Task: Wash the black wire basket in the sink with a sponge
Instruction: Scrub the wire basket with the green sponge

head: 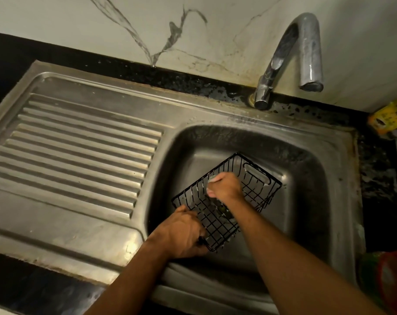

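Note:
The black wire basket [256, 187] lies tilted in the steel sink [306, 201], its open side up and a slotted handle plate at its far end. My left hand [183, 233] grips the basket's near corner rim. My right hand [224, 186] is inside the basket, fingers curled round a pale sponge [212, 178] that barely shows, pressed against the left wire wall. Foam streaks cling to the wires there. The basket partly hides the drain.
A chrome tap [292, 57] arches over the sink's back right; no water runs from it. A ribbed steel draining board [75, 151] lies left. A yellow packet [390, 119] sits on the dark counter at right, and a red and green object [388, 283] at lower right.

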`<state>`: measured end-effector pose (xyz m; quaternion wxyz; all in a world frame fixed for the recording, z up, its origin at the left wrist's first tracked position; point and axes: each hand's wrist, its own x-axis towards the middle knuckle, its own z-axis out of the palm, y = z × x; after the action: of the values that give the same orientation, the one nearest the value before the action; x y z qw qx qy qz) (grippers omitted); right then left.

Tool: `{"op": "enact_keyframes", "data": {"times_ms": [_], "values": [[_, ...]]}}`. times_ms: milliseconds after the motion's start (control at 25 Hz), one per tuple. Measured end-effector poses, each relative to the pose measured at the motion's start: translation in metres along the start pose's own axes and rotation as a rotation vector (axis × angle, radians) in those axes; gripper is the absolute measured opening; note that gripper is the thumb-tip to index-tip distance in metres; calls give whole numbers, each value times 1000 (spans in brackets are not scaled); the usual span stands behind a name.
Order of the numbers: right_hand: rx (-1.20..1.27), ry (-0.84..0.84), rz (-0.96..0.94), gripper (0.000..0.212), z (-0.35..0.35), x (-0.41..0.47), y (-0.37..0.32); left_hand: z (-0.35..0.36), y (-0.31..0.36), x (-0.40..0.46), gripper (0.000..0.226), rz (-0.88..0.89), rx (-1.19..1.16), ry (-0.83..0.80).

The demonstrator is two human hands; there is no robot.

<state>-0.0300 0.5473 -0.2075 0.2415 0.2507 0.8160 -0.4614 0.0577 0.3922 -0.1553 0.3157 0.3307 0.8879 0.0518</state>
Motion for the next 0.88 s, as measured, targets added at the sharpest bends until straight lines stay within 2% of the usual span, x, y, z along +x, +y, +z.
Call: {"op": "enact_keyframes", "data": {"times_ms": [80,160,200,280,360,400,480,560,640,760,880], "values": [[-54,-174,-31,6,20,-17,2,-2,1,0,41,-2,9,11],[-56,-368,52,20,32,-33,3,0,1,-1,38,5,19,14],[-111,-390,39,25,35,-37,5,0,1,-1,37,9,25,14],[-339,-293,-123,25,28,-32,6,-1,2,-1,39,4,47,-14],[-689,-93,-287,8,-2,-17,2,0,2,0,42,-5,82,-45],[-829,-8,-332,7,-24,-9,-2,1,3,1,44,-3,108,-49],[-1057,96,-367,21,-64,10,-5,3,3,2,46,2,145,-46],[-1191,99,-391,26,-85,15,-4,4,4,4,45,10,169,-55],[-1254,27,-330,22,-82,9,8,3,5,6,44,10,203,-79],[-1217,-40,-191,13,-67,-7,28,1,7,7,48,1,274,-104],[-1131,-110,-139,13,-56,-22,39,-3,9,4,47,2,309,-121]]}}
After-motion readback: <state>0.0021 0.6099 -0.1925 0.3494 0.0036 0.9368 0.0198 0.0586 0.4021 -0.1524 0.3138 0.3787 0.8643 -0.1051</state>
